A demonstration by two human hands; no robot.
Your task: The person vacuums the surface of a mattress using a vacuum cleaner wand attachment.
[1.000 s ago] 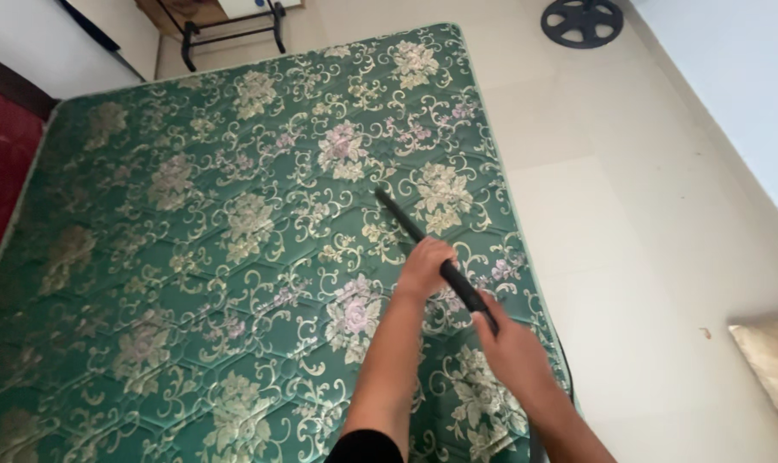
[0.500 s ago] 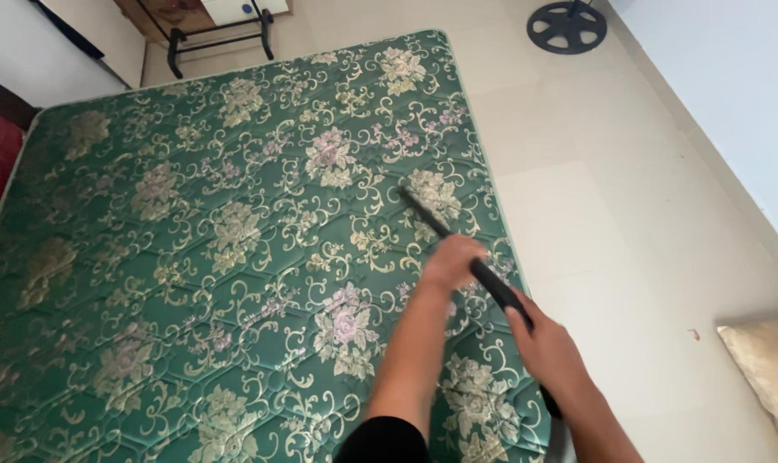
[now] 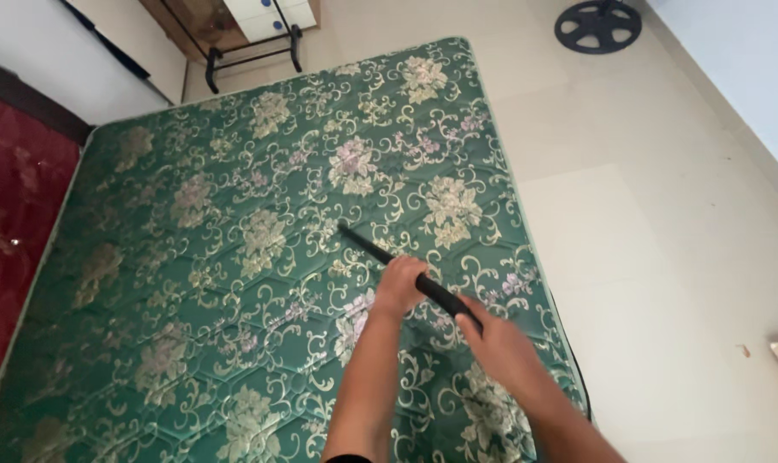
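A green quilted mattress (image 3: 235, 223) with a gold and pink flower pattern lies flat and fills most of the view. Both my hands grip a thin black rod (image 3: 367, 247) over its right half. My left hand (image 3: 399, 285) is closed around the rod's middle. My right hand (image 3: 496, 345) holds the thicker black handle end nearer to me. The rod's far tip points up and to the left and rests on or just above the mattress surface; I cannot tell which.
Pale tiled floor (image 3: 655, 231) runs along the mattress's right side. A black round fan base (image 3: 598, 26) sits on the floor at top right. A black metal stand (image 3: 252, 53) is beyond the mattress's far edge. A red patterned surface (image 3: 12, 214) borders the left.
The rod's tip has swung left and nearer to me across the mattress, and both hands have shifted left with it. The view has also shifted, showing more of the red surface.
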